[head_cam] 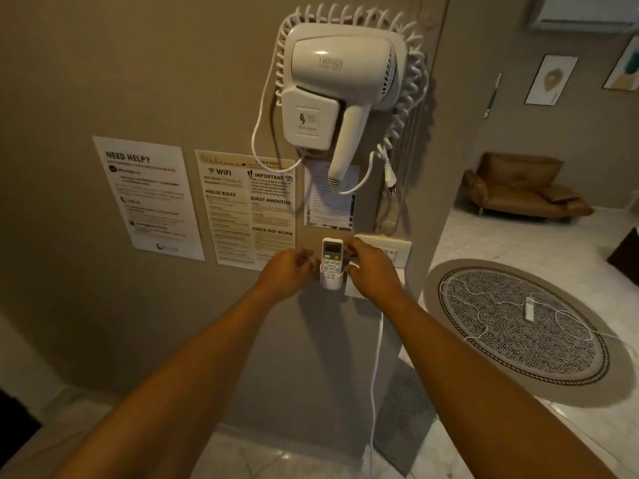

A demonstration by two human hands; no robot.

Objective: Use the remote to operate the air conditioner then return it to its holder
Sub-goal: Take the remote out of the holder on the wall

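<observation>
The white remote stands upright in its white holder on the beige wall, lower half inside the cup. The left hand curls loosely just left of the holder; whether it touches is unclear. The right hand has fingertips at the remote's right edge. Above the holder hangs a hair dryer; left, printed notices. Farther right of the holder lie a round rug and a brown sofa.

I'm viewing a guest rental apt: house-rules sheet w/ WiFi, check-out info, wall hairdryer, sofa.
</observation>
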